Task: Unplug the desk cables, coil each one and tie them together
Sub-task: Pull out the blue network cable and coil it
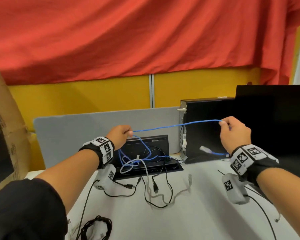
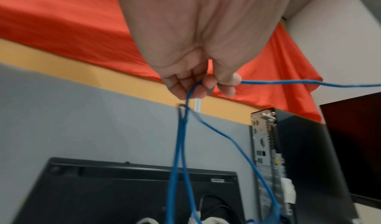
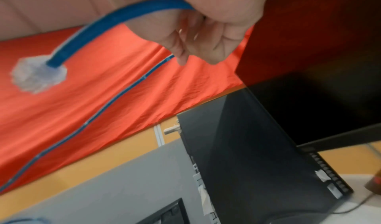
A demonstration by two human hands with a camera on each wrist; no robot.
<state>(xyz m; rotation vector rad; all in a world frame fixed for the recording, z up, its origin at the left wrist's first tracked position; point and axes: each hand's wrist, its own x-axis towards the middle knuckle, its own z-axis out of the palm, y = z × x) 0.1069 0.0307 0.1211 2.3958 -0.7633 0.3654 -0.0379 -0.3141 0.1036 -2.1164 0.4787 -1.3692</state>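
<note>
A blue network cable stretches in the air between my two raised hands. My left hand pinches it, and loops of it hang down toward the black cable box. My right hand grips the other end; its clear plug dangles below the wrist, seen blurred in the right wrist view. A grey cable and black cables lie loose on the white desk. A coiled black cable lies at the front left.
A black computer tower stands at the back right with a dark monitor beside it. A grey divider panel backs the desk, with red cloth above. A cardboard box stands at the left.
</note>
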